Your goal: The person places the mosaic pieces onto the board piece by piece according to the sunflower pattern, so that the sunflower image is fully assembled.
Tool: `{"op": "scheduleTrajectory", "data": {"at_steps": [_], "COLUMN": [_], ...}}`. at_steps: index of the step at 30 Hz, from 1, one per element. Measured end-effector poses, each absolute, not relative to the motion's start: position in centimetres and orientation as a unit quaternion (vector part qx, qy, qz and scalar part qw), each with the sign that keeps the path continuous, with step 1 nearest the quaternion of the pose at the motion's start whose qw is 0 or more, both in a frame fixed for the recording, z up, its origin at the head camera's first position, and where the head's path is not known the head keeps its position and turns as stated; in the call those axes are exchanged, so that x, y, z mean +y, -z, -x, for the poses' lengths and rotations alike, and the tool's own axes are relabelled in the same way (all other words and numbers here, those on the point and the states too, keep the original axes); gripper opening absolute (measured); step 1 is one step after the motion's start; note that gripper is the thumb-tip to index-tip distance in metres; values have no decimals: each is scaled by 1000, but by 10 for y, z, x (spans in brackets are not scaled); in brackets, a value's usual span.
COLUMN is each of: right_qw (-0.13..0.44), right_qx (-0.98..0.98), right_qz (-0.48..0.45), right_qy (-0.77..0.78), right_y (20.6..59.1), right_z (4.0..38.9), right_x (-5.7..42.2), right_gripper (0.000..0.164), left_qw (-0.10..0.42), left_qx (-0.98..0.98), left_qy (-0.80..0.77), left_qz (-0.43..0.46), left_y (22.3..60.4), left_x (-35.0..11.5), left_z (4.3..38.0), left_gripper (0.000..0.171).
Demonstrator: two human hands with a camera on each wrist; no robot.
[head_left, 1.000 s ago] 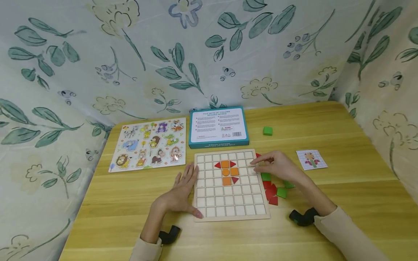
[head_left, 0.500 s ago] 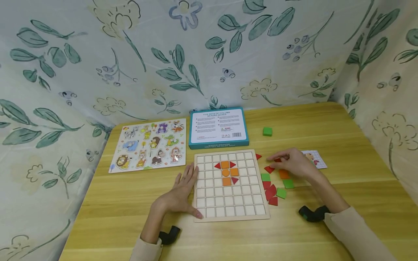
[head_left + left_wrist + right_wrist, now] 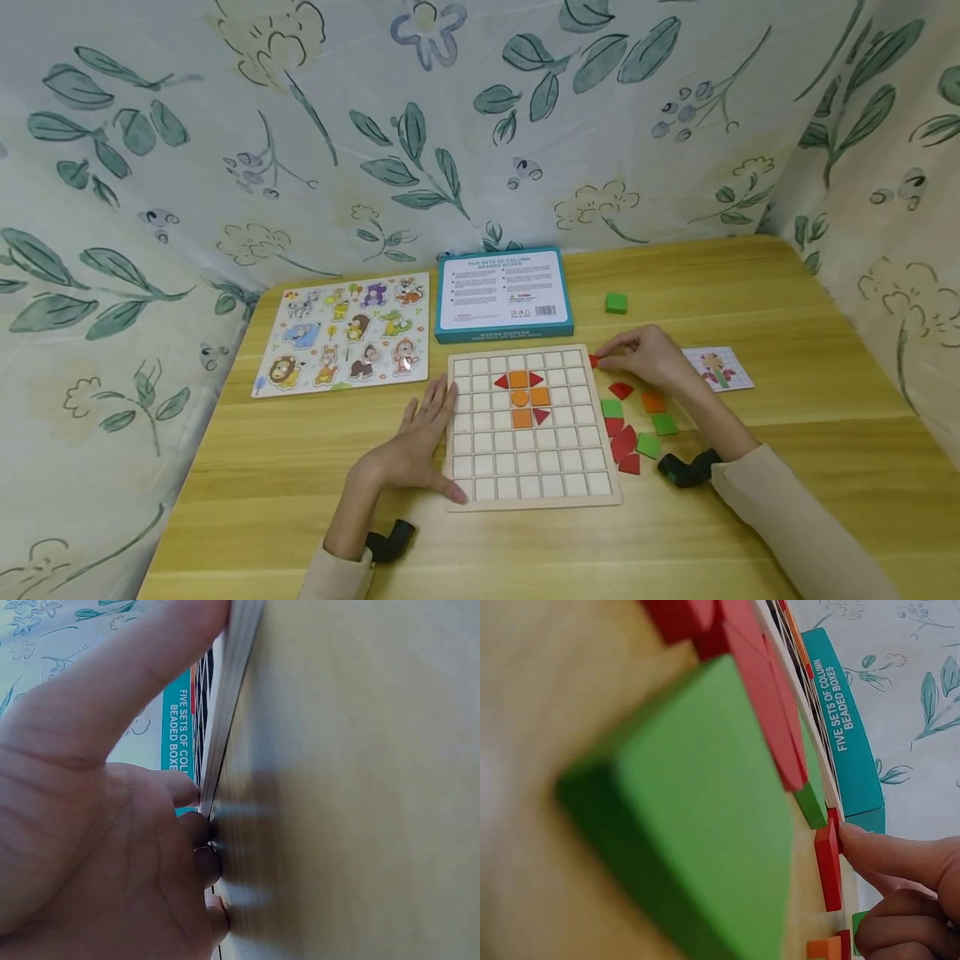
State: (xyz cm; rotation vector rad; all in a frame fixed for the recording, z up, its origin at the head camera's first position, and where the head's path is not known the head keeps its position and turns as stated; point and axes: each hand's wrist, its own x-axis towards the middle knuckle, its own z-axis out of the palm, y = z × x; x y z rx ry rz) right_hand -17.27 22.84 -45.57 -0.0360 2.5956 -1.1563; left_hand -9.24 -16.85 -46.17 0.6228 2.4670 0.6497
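Observation:
My left hand point(image 3: 411, 446) lies along the left edge of a wooden grid board point(image 3: 536, 503), fingers spread, thumb on its near left corner. On the board sit an orange circle point(image 3: 520, 398), several orange squares point(image 3: 522, 418) and several red triangles point(image 3: 541, 416). Just off its far right corner, my right hand point(image 3: 647, 357) pinches a small red triangle point(image 3: 594, 362) between thumb and index finger. In the right wrist view, the index fingertip meets the red piece beside the board's edge. Below this hand lie a red fan-shaped piece point(image 3: 620, 390) and an orange square point(image 3: 654, 402).
Green pieces point(image 3: 648, 446) and red pieces point(image 3: 623, 444) lie right of the board. A pattern card point(image 3: 738, 371) is farther right, a lone green square point(image 3: 616, 302) behind. A teal box point(image 3: 504, 337) and an animal puzzle point(image 3: 341, 333) stand at the back.
My right hand went right from the board to the loose red pieces, then came back left to the red triangle by the board's corner. My left hand stayed put.

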Motion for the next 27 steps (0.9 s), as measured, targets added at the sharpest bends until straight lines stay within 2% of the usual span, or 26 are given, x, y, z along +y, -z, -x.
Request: {"op": "scheduleTrajectory", "data": {"at_steps": [8, 16, 23, 27], "right_qw": [166, 172, 187, 192], "right_qx": [904, 892, 884, 889], "right_qz": [-10, 42, 69, 57], "right_qy": [395, 417, 422, 413], "right_y": [456, 453, 456, 456], "right_z": [169, 171, 172, 171], "right_x": [232, 235, 231, 232], "right_gripper": [26, 35, 27, 29], "left_qw": [256, 253, 255, 253], "left_qx": [908, 908, 909, 909], "left_qy": [-240, -242, -241, -241], "left_qz": [-227, -228, -226, -226], "left_y": [461, 460, 459, 460], "left_x": [-167, -167, -167, -167], "left_z": [91, 91, 91, 91], "left_gripper": [154, 153, 153, 153]}}
